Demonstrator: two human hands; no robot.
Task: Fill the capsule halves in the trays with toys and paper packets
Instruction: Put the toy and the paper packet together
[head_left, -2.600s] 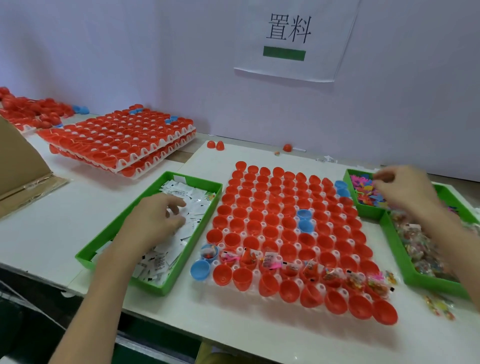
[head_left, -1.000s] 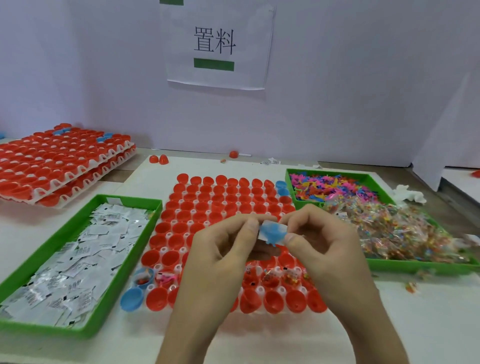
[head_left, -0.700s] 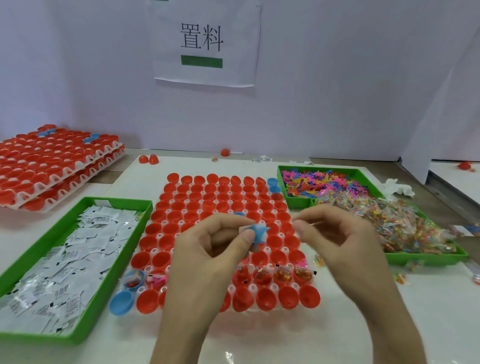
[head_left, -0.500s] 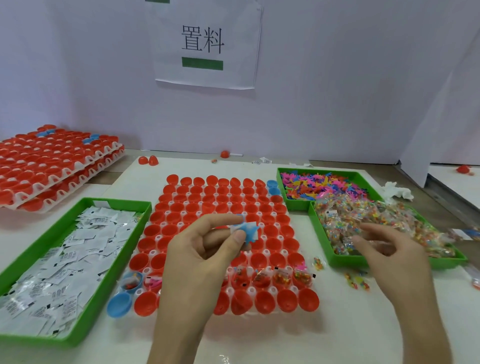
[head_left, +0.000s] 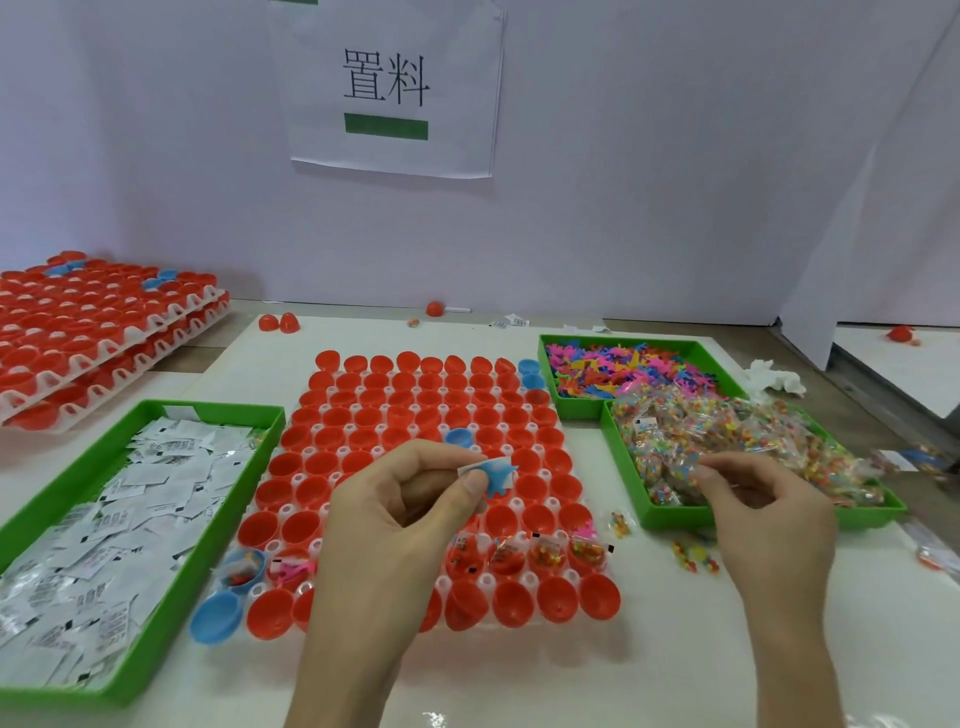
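Observation:
A white tray (head_left: 304, 478) of red capsule halves lies in front of me; a few blue halves (head_left: 459, 436) sit among them. Several halves in the second-nearest row (head_left: 524, 556) hold bead bags and toys. Above the tray's middle, my left hand (head_left: 400, 519) pinches a blue toy (head_left: 500, 475) together with a white paper packet (head_left: 469, 467). My right hand (head_left: 763, 514) is at the near left corner of the green tray (head_left: 670, 517) of clear bead bags (head_left: 727, 431), thumb and forefinger pinching a bag.
A green tray (head_left: 234, 499) of paper packets lies left. A green tray (head_left: 571, 408) of coloured toys sits at the back right. Stacked capsule trays (head_left: 104, 322) stand far left. Loose beads (head_left: 693, 558) and red halves (head_left: 280, 322) dot the table.
Both hands met over the tray with the blue toy and packet. Then my left hand kept them while my right hand moved right and down into the bead-bag tray.

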